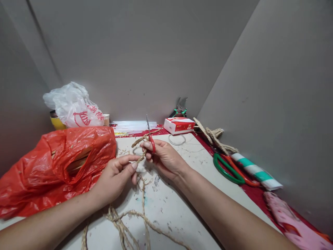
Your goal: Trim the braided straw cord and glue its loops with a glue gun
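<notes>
My left hand point(120, 173) pinches a length of braided straw cord point(142, 158) between thumb and forefinger, over the middle of the table. Right beside it, my right hand point(164, 157) is closed round the red handle of a pair of scissors point(152, 142), whose blades point up and away from me. Its fingertips also touch the cord's upper end. A brown twisted end point(140, 139) lies just beyond the fingers. More loose straw cord point(145, 218) trails down across the table below my hands.
A red plastic bag point(52, 152) with straw inside lies on the left. At the back stand a white plastic bag point(75, 104), a red-and-white box point(179, 125) and green-handled pruning shears point(180, 110). Large green-and-orange-handled scissors point(229, 170) and a striped roll point(256, 172) line the right side.
</notes>
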A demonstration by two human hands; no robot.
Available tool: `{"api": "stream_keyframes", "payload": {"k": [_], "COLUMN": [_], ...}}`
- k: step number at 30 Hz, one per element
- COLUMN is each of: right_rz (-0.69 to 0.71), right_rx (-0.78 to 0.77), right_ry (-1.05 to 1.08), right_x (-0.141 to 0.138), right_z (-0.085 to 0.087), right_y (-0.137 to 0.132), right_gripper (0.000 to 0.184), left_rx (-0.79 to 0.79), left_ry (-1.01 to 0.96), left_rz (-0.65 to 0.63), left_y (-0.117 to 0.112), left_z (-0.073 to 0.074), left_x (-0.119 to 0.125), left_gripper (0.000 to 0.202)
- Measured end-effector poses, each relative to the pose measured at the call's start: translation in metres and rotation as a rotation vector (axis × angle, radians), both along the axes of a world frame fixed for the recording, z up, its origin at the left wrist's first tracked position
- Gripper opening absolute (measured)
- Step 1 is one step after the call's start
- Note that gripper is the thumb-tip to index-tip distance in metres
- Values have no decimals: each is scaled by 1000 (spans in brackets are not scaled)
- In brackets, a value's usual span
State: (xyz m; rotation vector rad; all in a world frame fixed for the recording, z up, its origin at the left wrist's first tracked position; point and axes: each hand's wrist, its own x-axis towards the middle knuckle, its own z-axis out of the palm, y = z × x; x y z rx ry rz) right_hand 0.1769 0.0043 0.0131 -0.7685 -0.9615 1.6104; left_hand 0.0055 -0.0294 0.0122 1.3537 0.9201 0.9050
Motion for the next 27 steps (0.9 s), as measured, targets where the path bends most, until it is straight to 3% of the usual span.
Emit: {"api": "stream_keyframes", "payload": {"k": [4,8,12,18,27], "right_rz": [-2,5,9,-57,-31], "right_rx": [57,98,133,37,-1], "right_ry": [-22,-51,-86,150,275], "right_x": [1,0,-2,-2,6], "right_z": [3,4,4,10,16], "right_y": [-1,-3,-4,-5,-1], "right_gripper": [19,18,19,20,20], "left_rx": [-135,-387,-508,-450,-121], "left_ry": [-111,-233,-329,-240,47], "left_rz": [-21,-181,-295,-213,-80], "left_y": [7,13,14,15,10], "left_z": [0,1,2,-2,-3], "left_x": [-1,-5,-9,-7,-2], "left_gripper": [23,34,24,19,23]}}
